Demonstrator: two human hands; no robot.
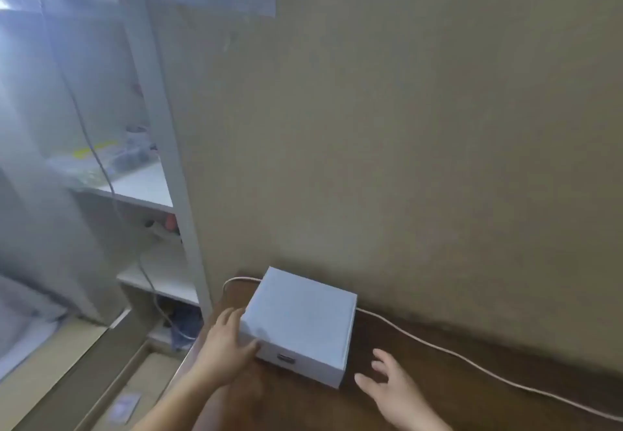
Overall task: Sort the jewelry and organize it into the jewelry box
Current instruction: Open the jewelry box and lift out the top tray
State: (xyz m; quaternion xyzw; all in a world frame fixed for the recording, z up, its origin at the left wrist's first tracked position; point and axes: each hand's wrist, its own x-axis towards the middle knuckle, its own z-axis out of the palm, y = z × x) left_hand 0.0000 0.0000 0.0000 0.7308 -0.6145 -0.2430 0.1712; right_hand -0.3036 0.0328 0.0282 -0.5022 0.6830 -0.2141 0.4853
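Observation:
A closed white square jewelry box [300, 321] sits on the dark wooden table [438, 390] against the wall, with a small metal clasp on its front face. My left hand [226, 346] touches the box's left front corner with straight fingers. Just right of the box's front corner, my right hand [391, 387] hovers over the table with fingers spread, apart from the box. No jewelry shows.
A white cable [472, 363] runs behind the box and along the table to the right. A white shelf unit [158, 191] with small items stands at the left. The beige wall [404, 127] rises right behind the box. Floor lies below left.

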